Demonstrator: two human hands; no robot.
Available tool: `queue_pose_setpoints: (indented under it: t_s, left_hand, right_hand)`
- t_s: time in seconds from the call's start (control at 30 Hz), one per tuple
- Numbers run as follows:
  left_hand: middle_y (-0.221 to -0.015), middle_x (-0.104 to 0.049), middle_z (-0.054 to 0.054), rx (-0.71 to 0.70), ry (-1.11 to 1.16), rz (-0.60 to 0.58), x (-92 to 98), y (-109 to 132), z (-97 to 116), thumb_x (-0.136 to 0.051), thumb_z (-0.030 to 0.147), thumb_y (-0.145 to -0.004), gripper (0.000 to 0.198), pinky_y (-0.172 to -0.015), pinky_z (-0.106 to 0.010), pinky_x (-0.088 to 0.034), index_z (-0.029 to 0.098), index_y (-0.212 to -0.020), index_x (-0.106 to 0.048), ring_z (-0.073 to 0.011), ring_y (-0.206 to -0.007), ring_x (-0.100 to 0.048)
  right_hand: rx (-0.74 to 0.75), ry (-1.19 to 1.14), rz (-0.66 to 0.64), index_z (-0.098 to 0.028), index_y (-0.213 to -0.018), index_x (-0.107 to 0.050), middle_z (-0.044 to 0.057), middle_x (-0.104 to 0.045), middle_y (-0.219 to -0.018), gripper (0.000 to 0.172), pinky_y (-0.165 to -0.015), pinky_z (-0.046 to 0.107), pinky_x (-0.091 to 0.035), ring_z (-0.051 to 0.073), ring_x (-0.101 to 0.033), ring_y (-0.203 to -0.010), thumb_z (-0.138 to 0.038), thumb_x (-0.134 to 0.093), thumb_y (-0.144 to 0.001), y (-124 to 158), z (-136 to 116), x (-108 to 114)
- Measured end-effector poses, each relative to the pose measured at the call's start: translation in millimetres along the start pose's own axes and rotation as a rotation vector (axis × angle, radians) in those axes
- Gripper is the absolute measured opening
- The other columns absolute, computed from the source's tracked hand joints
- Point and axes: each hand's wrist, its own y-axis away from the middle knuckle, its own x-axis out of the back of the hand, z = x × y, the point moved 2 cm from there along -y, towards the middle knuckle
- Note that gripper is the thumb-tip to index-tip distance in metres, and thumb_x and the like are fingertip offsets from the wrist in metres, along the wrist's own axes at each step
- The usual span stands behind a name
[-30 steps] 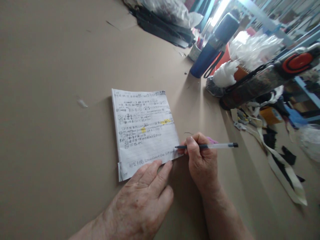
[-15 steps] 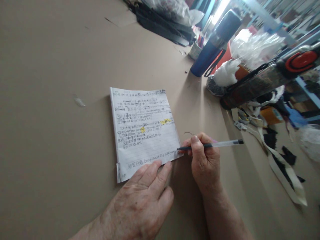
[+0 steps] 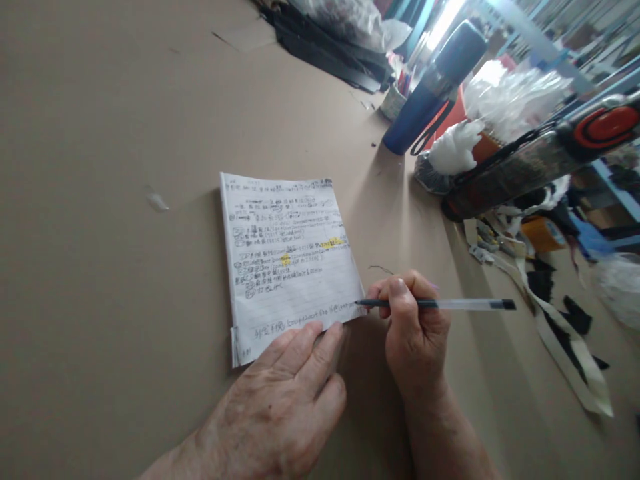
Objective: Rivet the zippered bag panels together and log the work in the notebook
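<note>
A lined notepad [image 3: 295, 300] covered in handwriting, with a few yellow highlighted spots, lies on the brown table [image 3: 110, 300]. My left hand [image 3: 290, 400] rests flat with its fingertips on the notepad's lower edge. At the page's lower right, my right hand [image 3: 415, 327] is closed round a pen [image 3: 460, 305] with a clear barrel and a dark cap on its far end. The pen's tip meets the page close to the end of the bottom handwritten line. The fingers of my right hand cover part of the pen's dark grip.
A blue flask [image 3: 430, 93] and a dark bottle with a red-marked lid [image 3: 540, 157] stand at the upper right. Cloth strips [image 3: 555, 340] and plastic bags [image 3: 515, 97] lie beyond them. Black material [image 3: 325, 50] is at the back.
My right hand has shifted slightly right and down, and the pen now lies flatter, its capped end farther right. My left hand stays on the notepad.
</note>
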Motion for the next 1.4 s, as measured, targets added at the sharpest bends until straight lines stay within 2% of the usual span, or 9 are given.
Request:
queue_pose_setpoints:
  t_s: [0.13,0.3,0.47,0.6,0.77,1.03,1.2,1.4]
  left_hand:
    - [-0.13,-0.056,-0.008,0.005,0.002,0.011,1.2,0.0,1.2,-0.04,0.022,-0.091,0.024,-0.102,-0.04,-0.041,0.02,-0.09,-0.063,-0.0249,-0.124,-0.044]
    - [-0.132,-0.056,-0.008,0.069,0.005,-0.108,5.6,-1.8,3.7,-0.037,0.018,-0.093,0.027,-0.103,-0.039,-0.04,0.02,-0.092,-0.063,-0.024,-0.127,-0.043]
    - [-0.13,-0.056,-0.008,0.021,0.003,0.003,2.0,-0.9,3.3,-0.033,0.02,-0.094,0.031,-0.101,-0.041,-0.042,0.02,-0.088,-0.063,-0.0254,-0.125,-0.044]
    - [-0.13,-0.056,-0.009,0.017,-0.002,-0.03,-1.5,-0.3,1.9,-0.038,0.02,-0.092,0.025,-0.101,-0.042,-0.043,0.019,-0.088,-0.063,-0.0264,-0.126,-0.043]
    - [-0.131,-0.055,-0.009,0.01,0.003,-0.008,-0.1,-0.4,1.8,-0.04,0.021,-0.09,0.023,-0.101,-0.04,-0.042,0.02,-0.089,-0.063,-0.0261,-0.126,-0.043]
    - [-0.13,-0.056,-0.009,0.008,0.012,0.0,-1.3,0.7,2.5,-0.04,0.02,-0.09,0.023,-0.101,-0.041,-0.042,0.019,-0.089,-0.063,-0.0259,-0.125,-0.044]
    - [-0.131,-0.055,-0.01,0.006,0.015,-0.019,0.1,0.0,2.3,-0.038,0.021,-0.091,0.025,-0.101,-0.042,-0.041,0.02,-0.09,-0.063,-0.0267,-0.125,-0.043]
    - [-0.13,-0.056,-0.009,0.003,-0.001,-0.021,0.4,-1.7,1.9,-0.045,0.023,-0.088,0.018,-0.101,-0.042,-0.042,0.02,-0.09,-0.063,-0.0264,-0.125,-0.043]
  right_hand:
    - [0.065,0.093,-0.061,-0.02,-0.065,-0.048,-0.003,-0.047,-0.057,0.03,-0.049,0.024,-0.032,0.01,-0.044,-0.054,-0.026,-0.043,-0.094,2.5,-3.7,-0.6]
    - [0.077,0.179,-0.107,-0.02,-0.064,-0.049,-0.004,-0.044,-0.054,0.029,-0.049,0.024,-0.032,0.01,-0.041,-0.051,-0.023,-0.044,-0.093,2.3,-3.4,-1.2]
    - [0.092,0.19,-0.096,-0.02,-0.064,-0.05,-0.005,-0.043,-0.053,0.03,-0.049,0.024,-0.032,0.01,-0.04,-0.05,-0.023,-0.044,-0.093,0.5,-3.9,-1.2]
    - [0.089,0.177,-0.077,-0.02,-0.064,-0.05,-0.005,-0.041,-0.052,0.03,-0.05,0.025,-0.033,0.01,-0.041,-0.051,-0.023,-0.044,-0.092,-1.1,-4.9,-0.5]
    - [0.07,0.158,-0.066,-0.021,-0.059,-0.04,-0.004,-0.045,-0.054,0.033,-0.051,0.024,-0.035,0.01,-0.044,-0.053,-0.024,-0.045,-0.092,-2.4,-2.8,-0.3]
    - [0.064,0.178,-0.068,-0.019,-0.064,-0.05,-0.004,-0.045,-0.054,0.03,-0.051,0.024,-0.036,0.01,-0.045,-0.053,-0.024,-0.045,-0.093,-2.9,-0.6,-0.1]
    - [0.078,0.201,-0.062,-0.019,-0.064,-0.049,-0.005,-0.046,-0.055,0.03,-0.053,0.024,-0.036,0.01,-0.044,-0.052,-0.023,-0.044,-0.093,-4.6,-2.4,-0.7]
    - [0.085,0.232,-0.079,-0.02,-0.062,-0.046,-0.005,-0.041,-0.052,0.031,-0.05,0.024,-0.034,0.01,-0.04,-0.049,-0.023,-0.044,-0.092,-5.4,-3.6,-1.8]
